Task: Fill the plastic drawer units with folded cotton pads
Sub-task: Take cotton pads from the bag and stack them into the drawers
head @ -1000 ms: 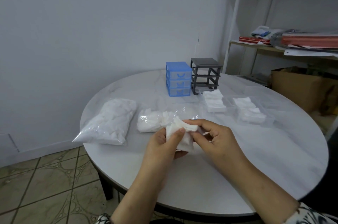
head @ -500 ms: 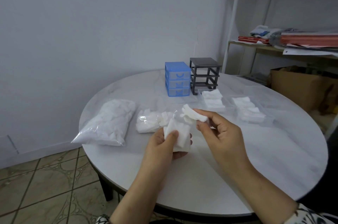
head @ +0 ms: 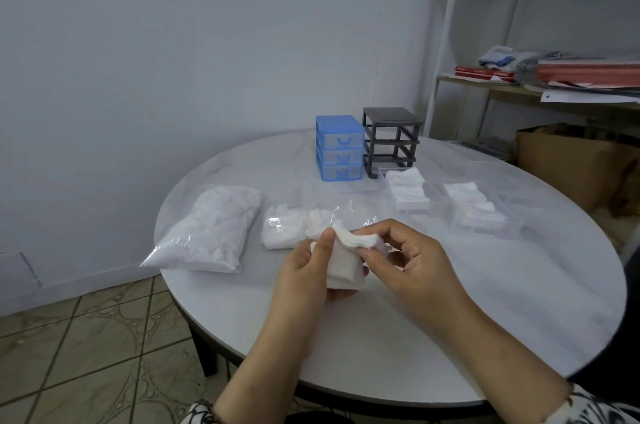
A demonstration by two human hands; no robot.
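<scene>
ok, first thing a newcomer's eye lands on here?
Both hands at centre: the left hand holds a small stack of cotton pads, the right hand pinches the top pad. Behind, a blue drawer unit beside an empty grey frame; a full bag of pads lies left.

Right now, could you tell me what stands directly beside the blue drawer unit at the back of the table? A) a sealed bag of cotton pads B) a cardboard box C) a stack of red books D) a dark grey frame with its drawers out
D: the dark grey frame, its slots empty, stands against the blue drawer unit.
</scene>
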